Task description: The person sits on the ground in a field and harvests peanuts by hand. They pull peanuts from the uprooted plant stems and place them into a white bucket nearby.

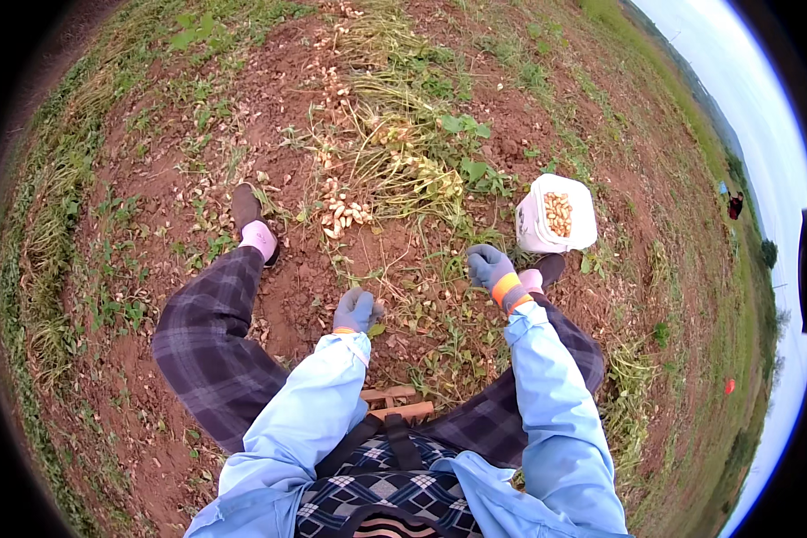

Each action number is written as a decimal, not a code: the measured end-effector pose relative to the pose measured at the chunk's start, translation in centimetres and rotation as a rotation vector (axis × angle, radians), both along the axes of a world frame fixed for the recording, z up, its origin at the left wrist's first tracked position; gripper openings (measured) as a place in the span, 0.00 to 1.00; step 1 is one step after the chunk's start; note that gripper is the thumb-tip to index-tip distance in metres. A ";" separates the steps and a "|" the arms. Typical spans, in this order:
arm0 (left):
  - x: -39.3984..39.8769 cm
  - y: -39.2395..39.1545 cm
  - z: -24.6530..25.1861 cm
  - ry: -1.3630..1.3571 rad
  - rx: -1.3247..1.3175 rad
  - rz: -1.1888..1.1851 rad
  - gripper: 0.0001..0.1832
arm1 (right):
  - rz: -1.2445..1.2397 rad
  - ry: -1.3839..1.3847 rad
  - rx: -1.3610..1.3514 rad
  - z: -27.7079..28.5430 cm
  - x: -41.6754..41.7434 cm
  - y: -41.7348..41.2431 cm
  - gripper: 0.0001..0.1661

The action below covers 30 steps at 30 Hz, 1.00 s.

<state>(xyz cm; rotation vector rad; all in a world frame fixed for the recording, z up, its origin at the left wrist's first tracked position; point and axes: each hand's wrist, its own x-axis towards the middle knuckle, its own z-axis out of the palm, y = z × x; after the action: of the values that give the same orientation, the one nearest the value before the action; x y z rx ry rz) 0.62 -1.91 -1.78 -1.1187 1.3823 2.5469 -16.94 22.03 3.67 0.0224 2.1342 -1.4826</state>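
Both my hands wear grey-blue work gloves with orange cuffs. My left hand [356,311] is low over the soil between my knees, its fingers curled; whether anything is in them is hidden. Further right, my right hand [488,267] is curled too, just in front of a white plastic bucket [584,222]. I cannot make out anything held in it. Peanuts in their shells [557,214] lie inside the bucket. On the red soil ahead of my left hand is a small heap of peanuts [344,215], beside uprooted peanut plants [420,178] with drying stems.
A row of pulled plants and loose peanuts [333,84] stretches away ahead. My shoes [245,205] flank the work area, the right one by the bucket. A low wooden seat [403,410] shows beneath me. Far right are a distant person [735,206] and a red object [730,387].
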 end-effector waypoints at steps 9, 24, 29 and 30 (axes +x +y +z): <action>0.0 -0.2 -2.3 -0.099 0.113 0.052 0.23 | 0.461 0.741 0.690 -4.4 -5.4 -18.3 0.17; 0.0 -0.1 -1.7 -0.174 0.291 0.050 0.20 | 1.021 0.791 1.095 -8.5 -14.2 -27.0 0.32; 0.4 0.5 -2.7 -0.113 0.263 0.008 0.22 | 0.941 0.731 0.900 -7.7 -11.0 -23.2 0.22; 0.3 0.5 -2.5 -0.115 0.237 0.004 0.23 | 0.901 0.654 0.887 -6.8 -9.5 -22.7 0.21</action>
<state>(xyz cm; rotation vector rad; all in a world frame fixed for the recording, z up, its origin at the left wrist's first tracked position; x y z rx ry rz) 0.92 -1.44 -4.26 -1.2015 1.0215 2.5211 -26.42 -0.63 -3.09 -1.0591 2.5485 0.0397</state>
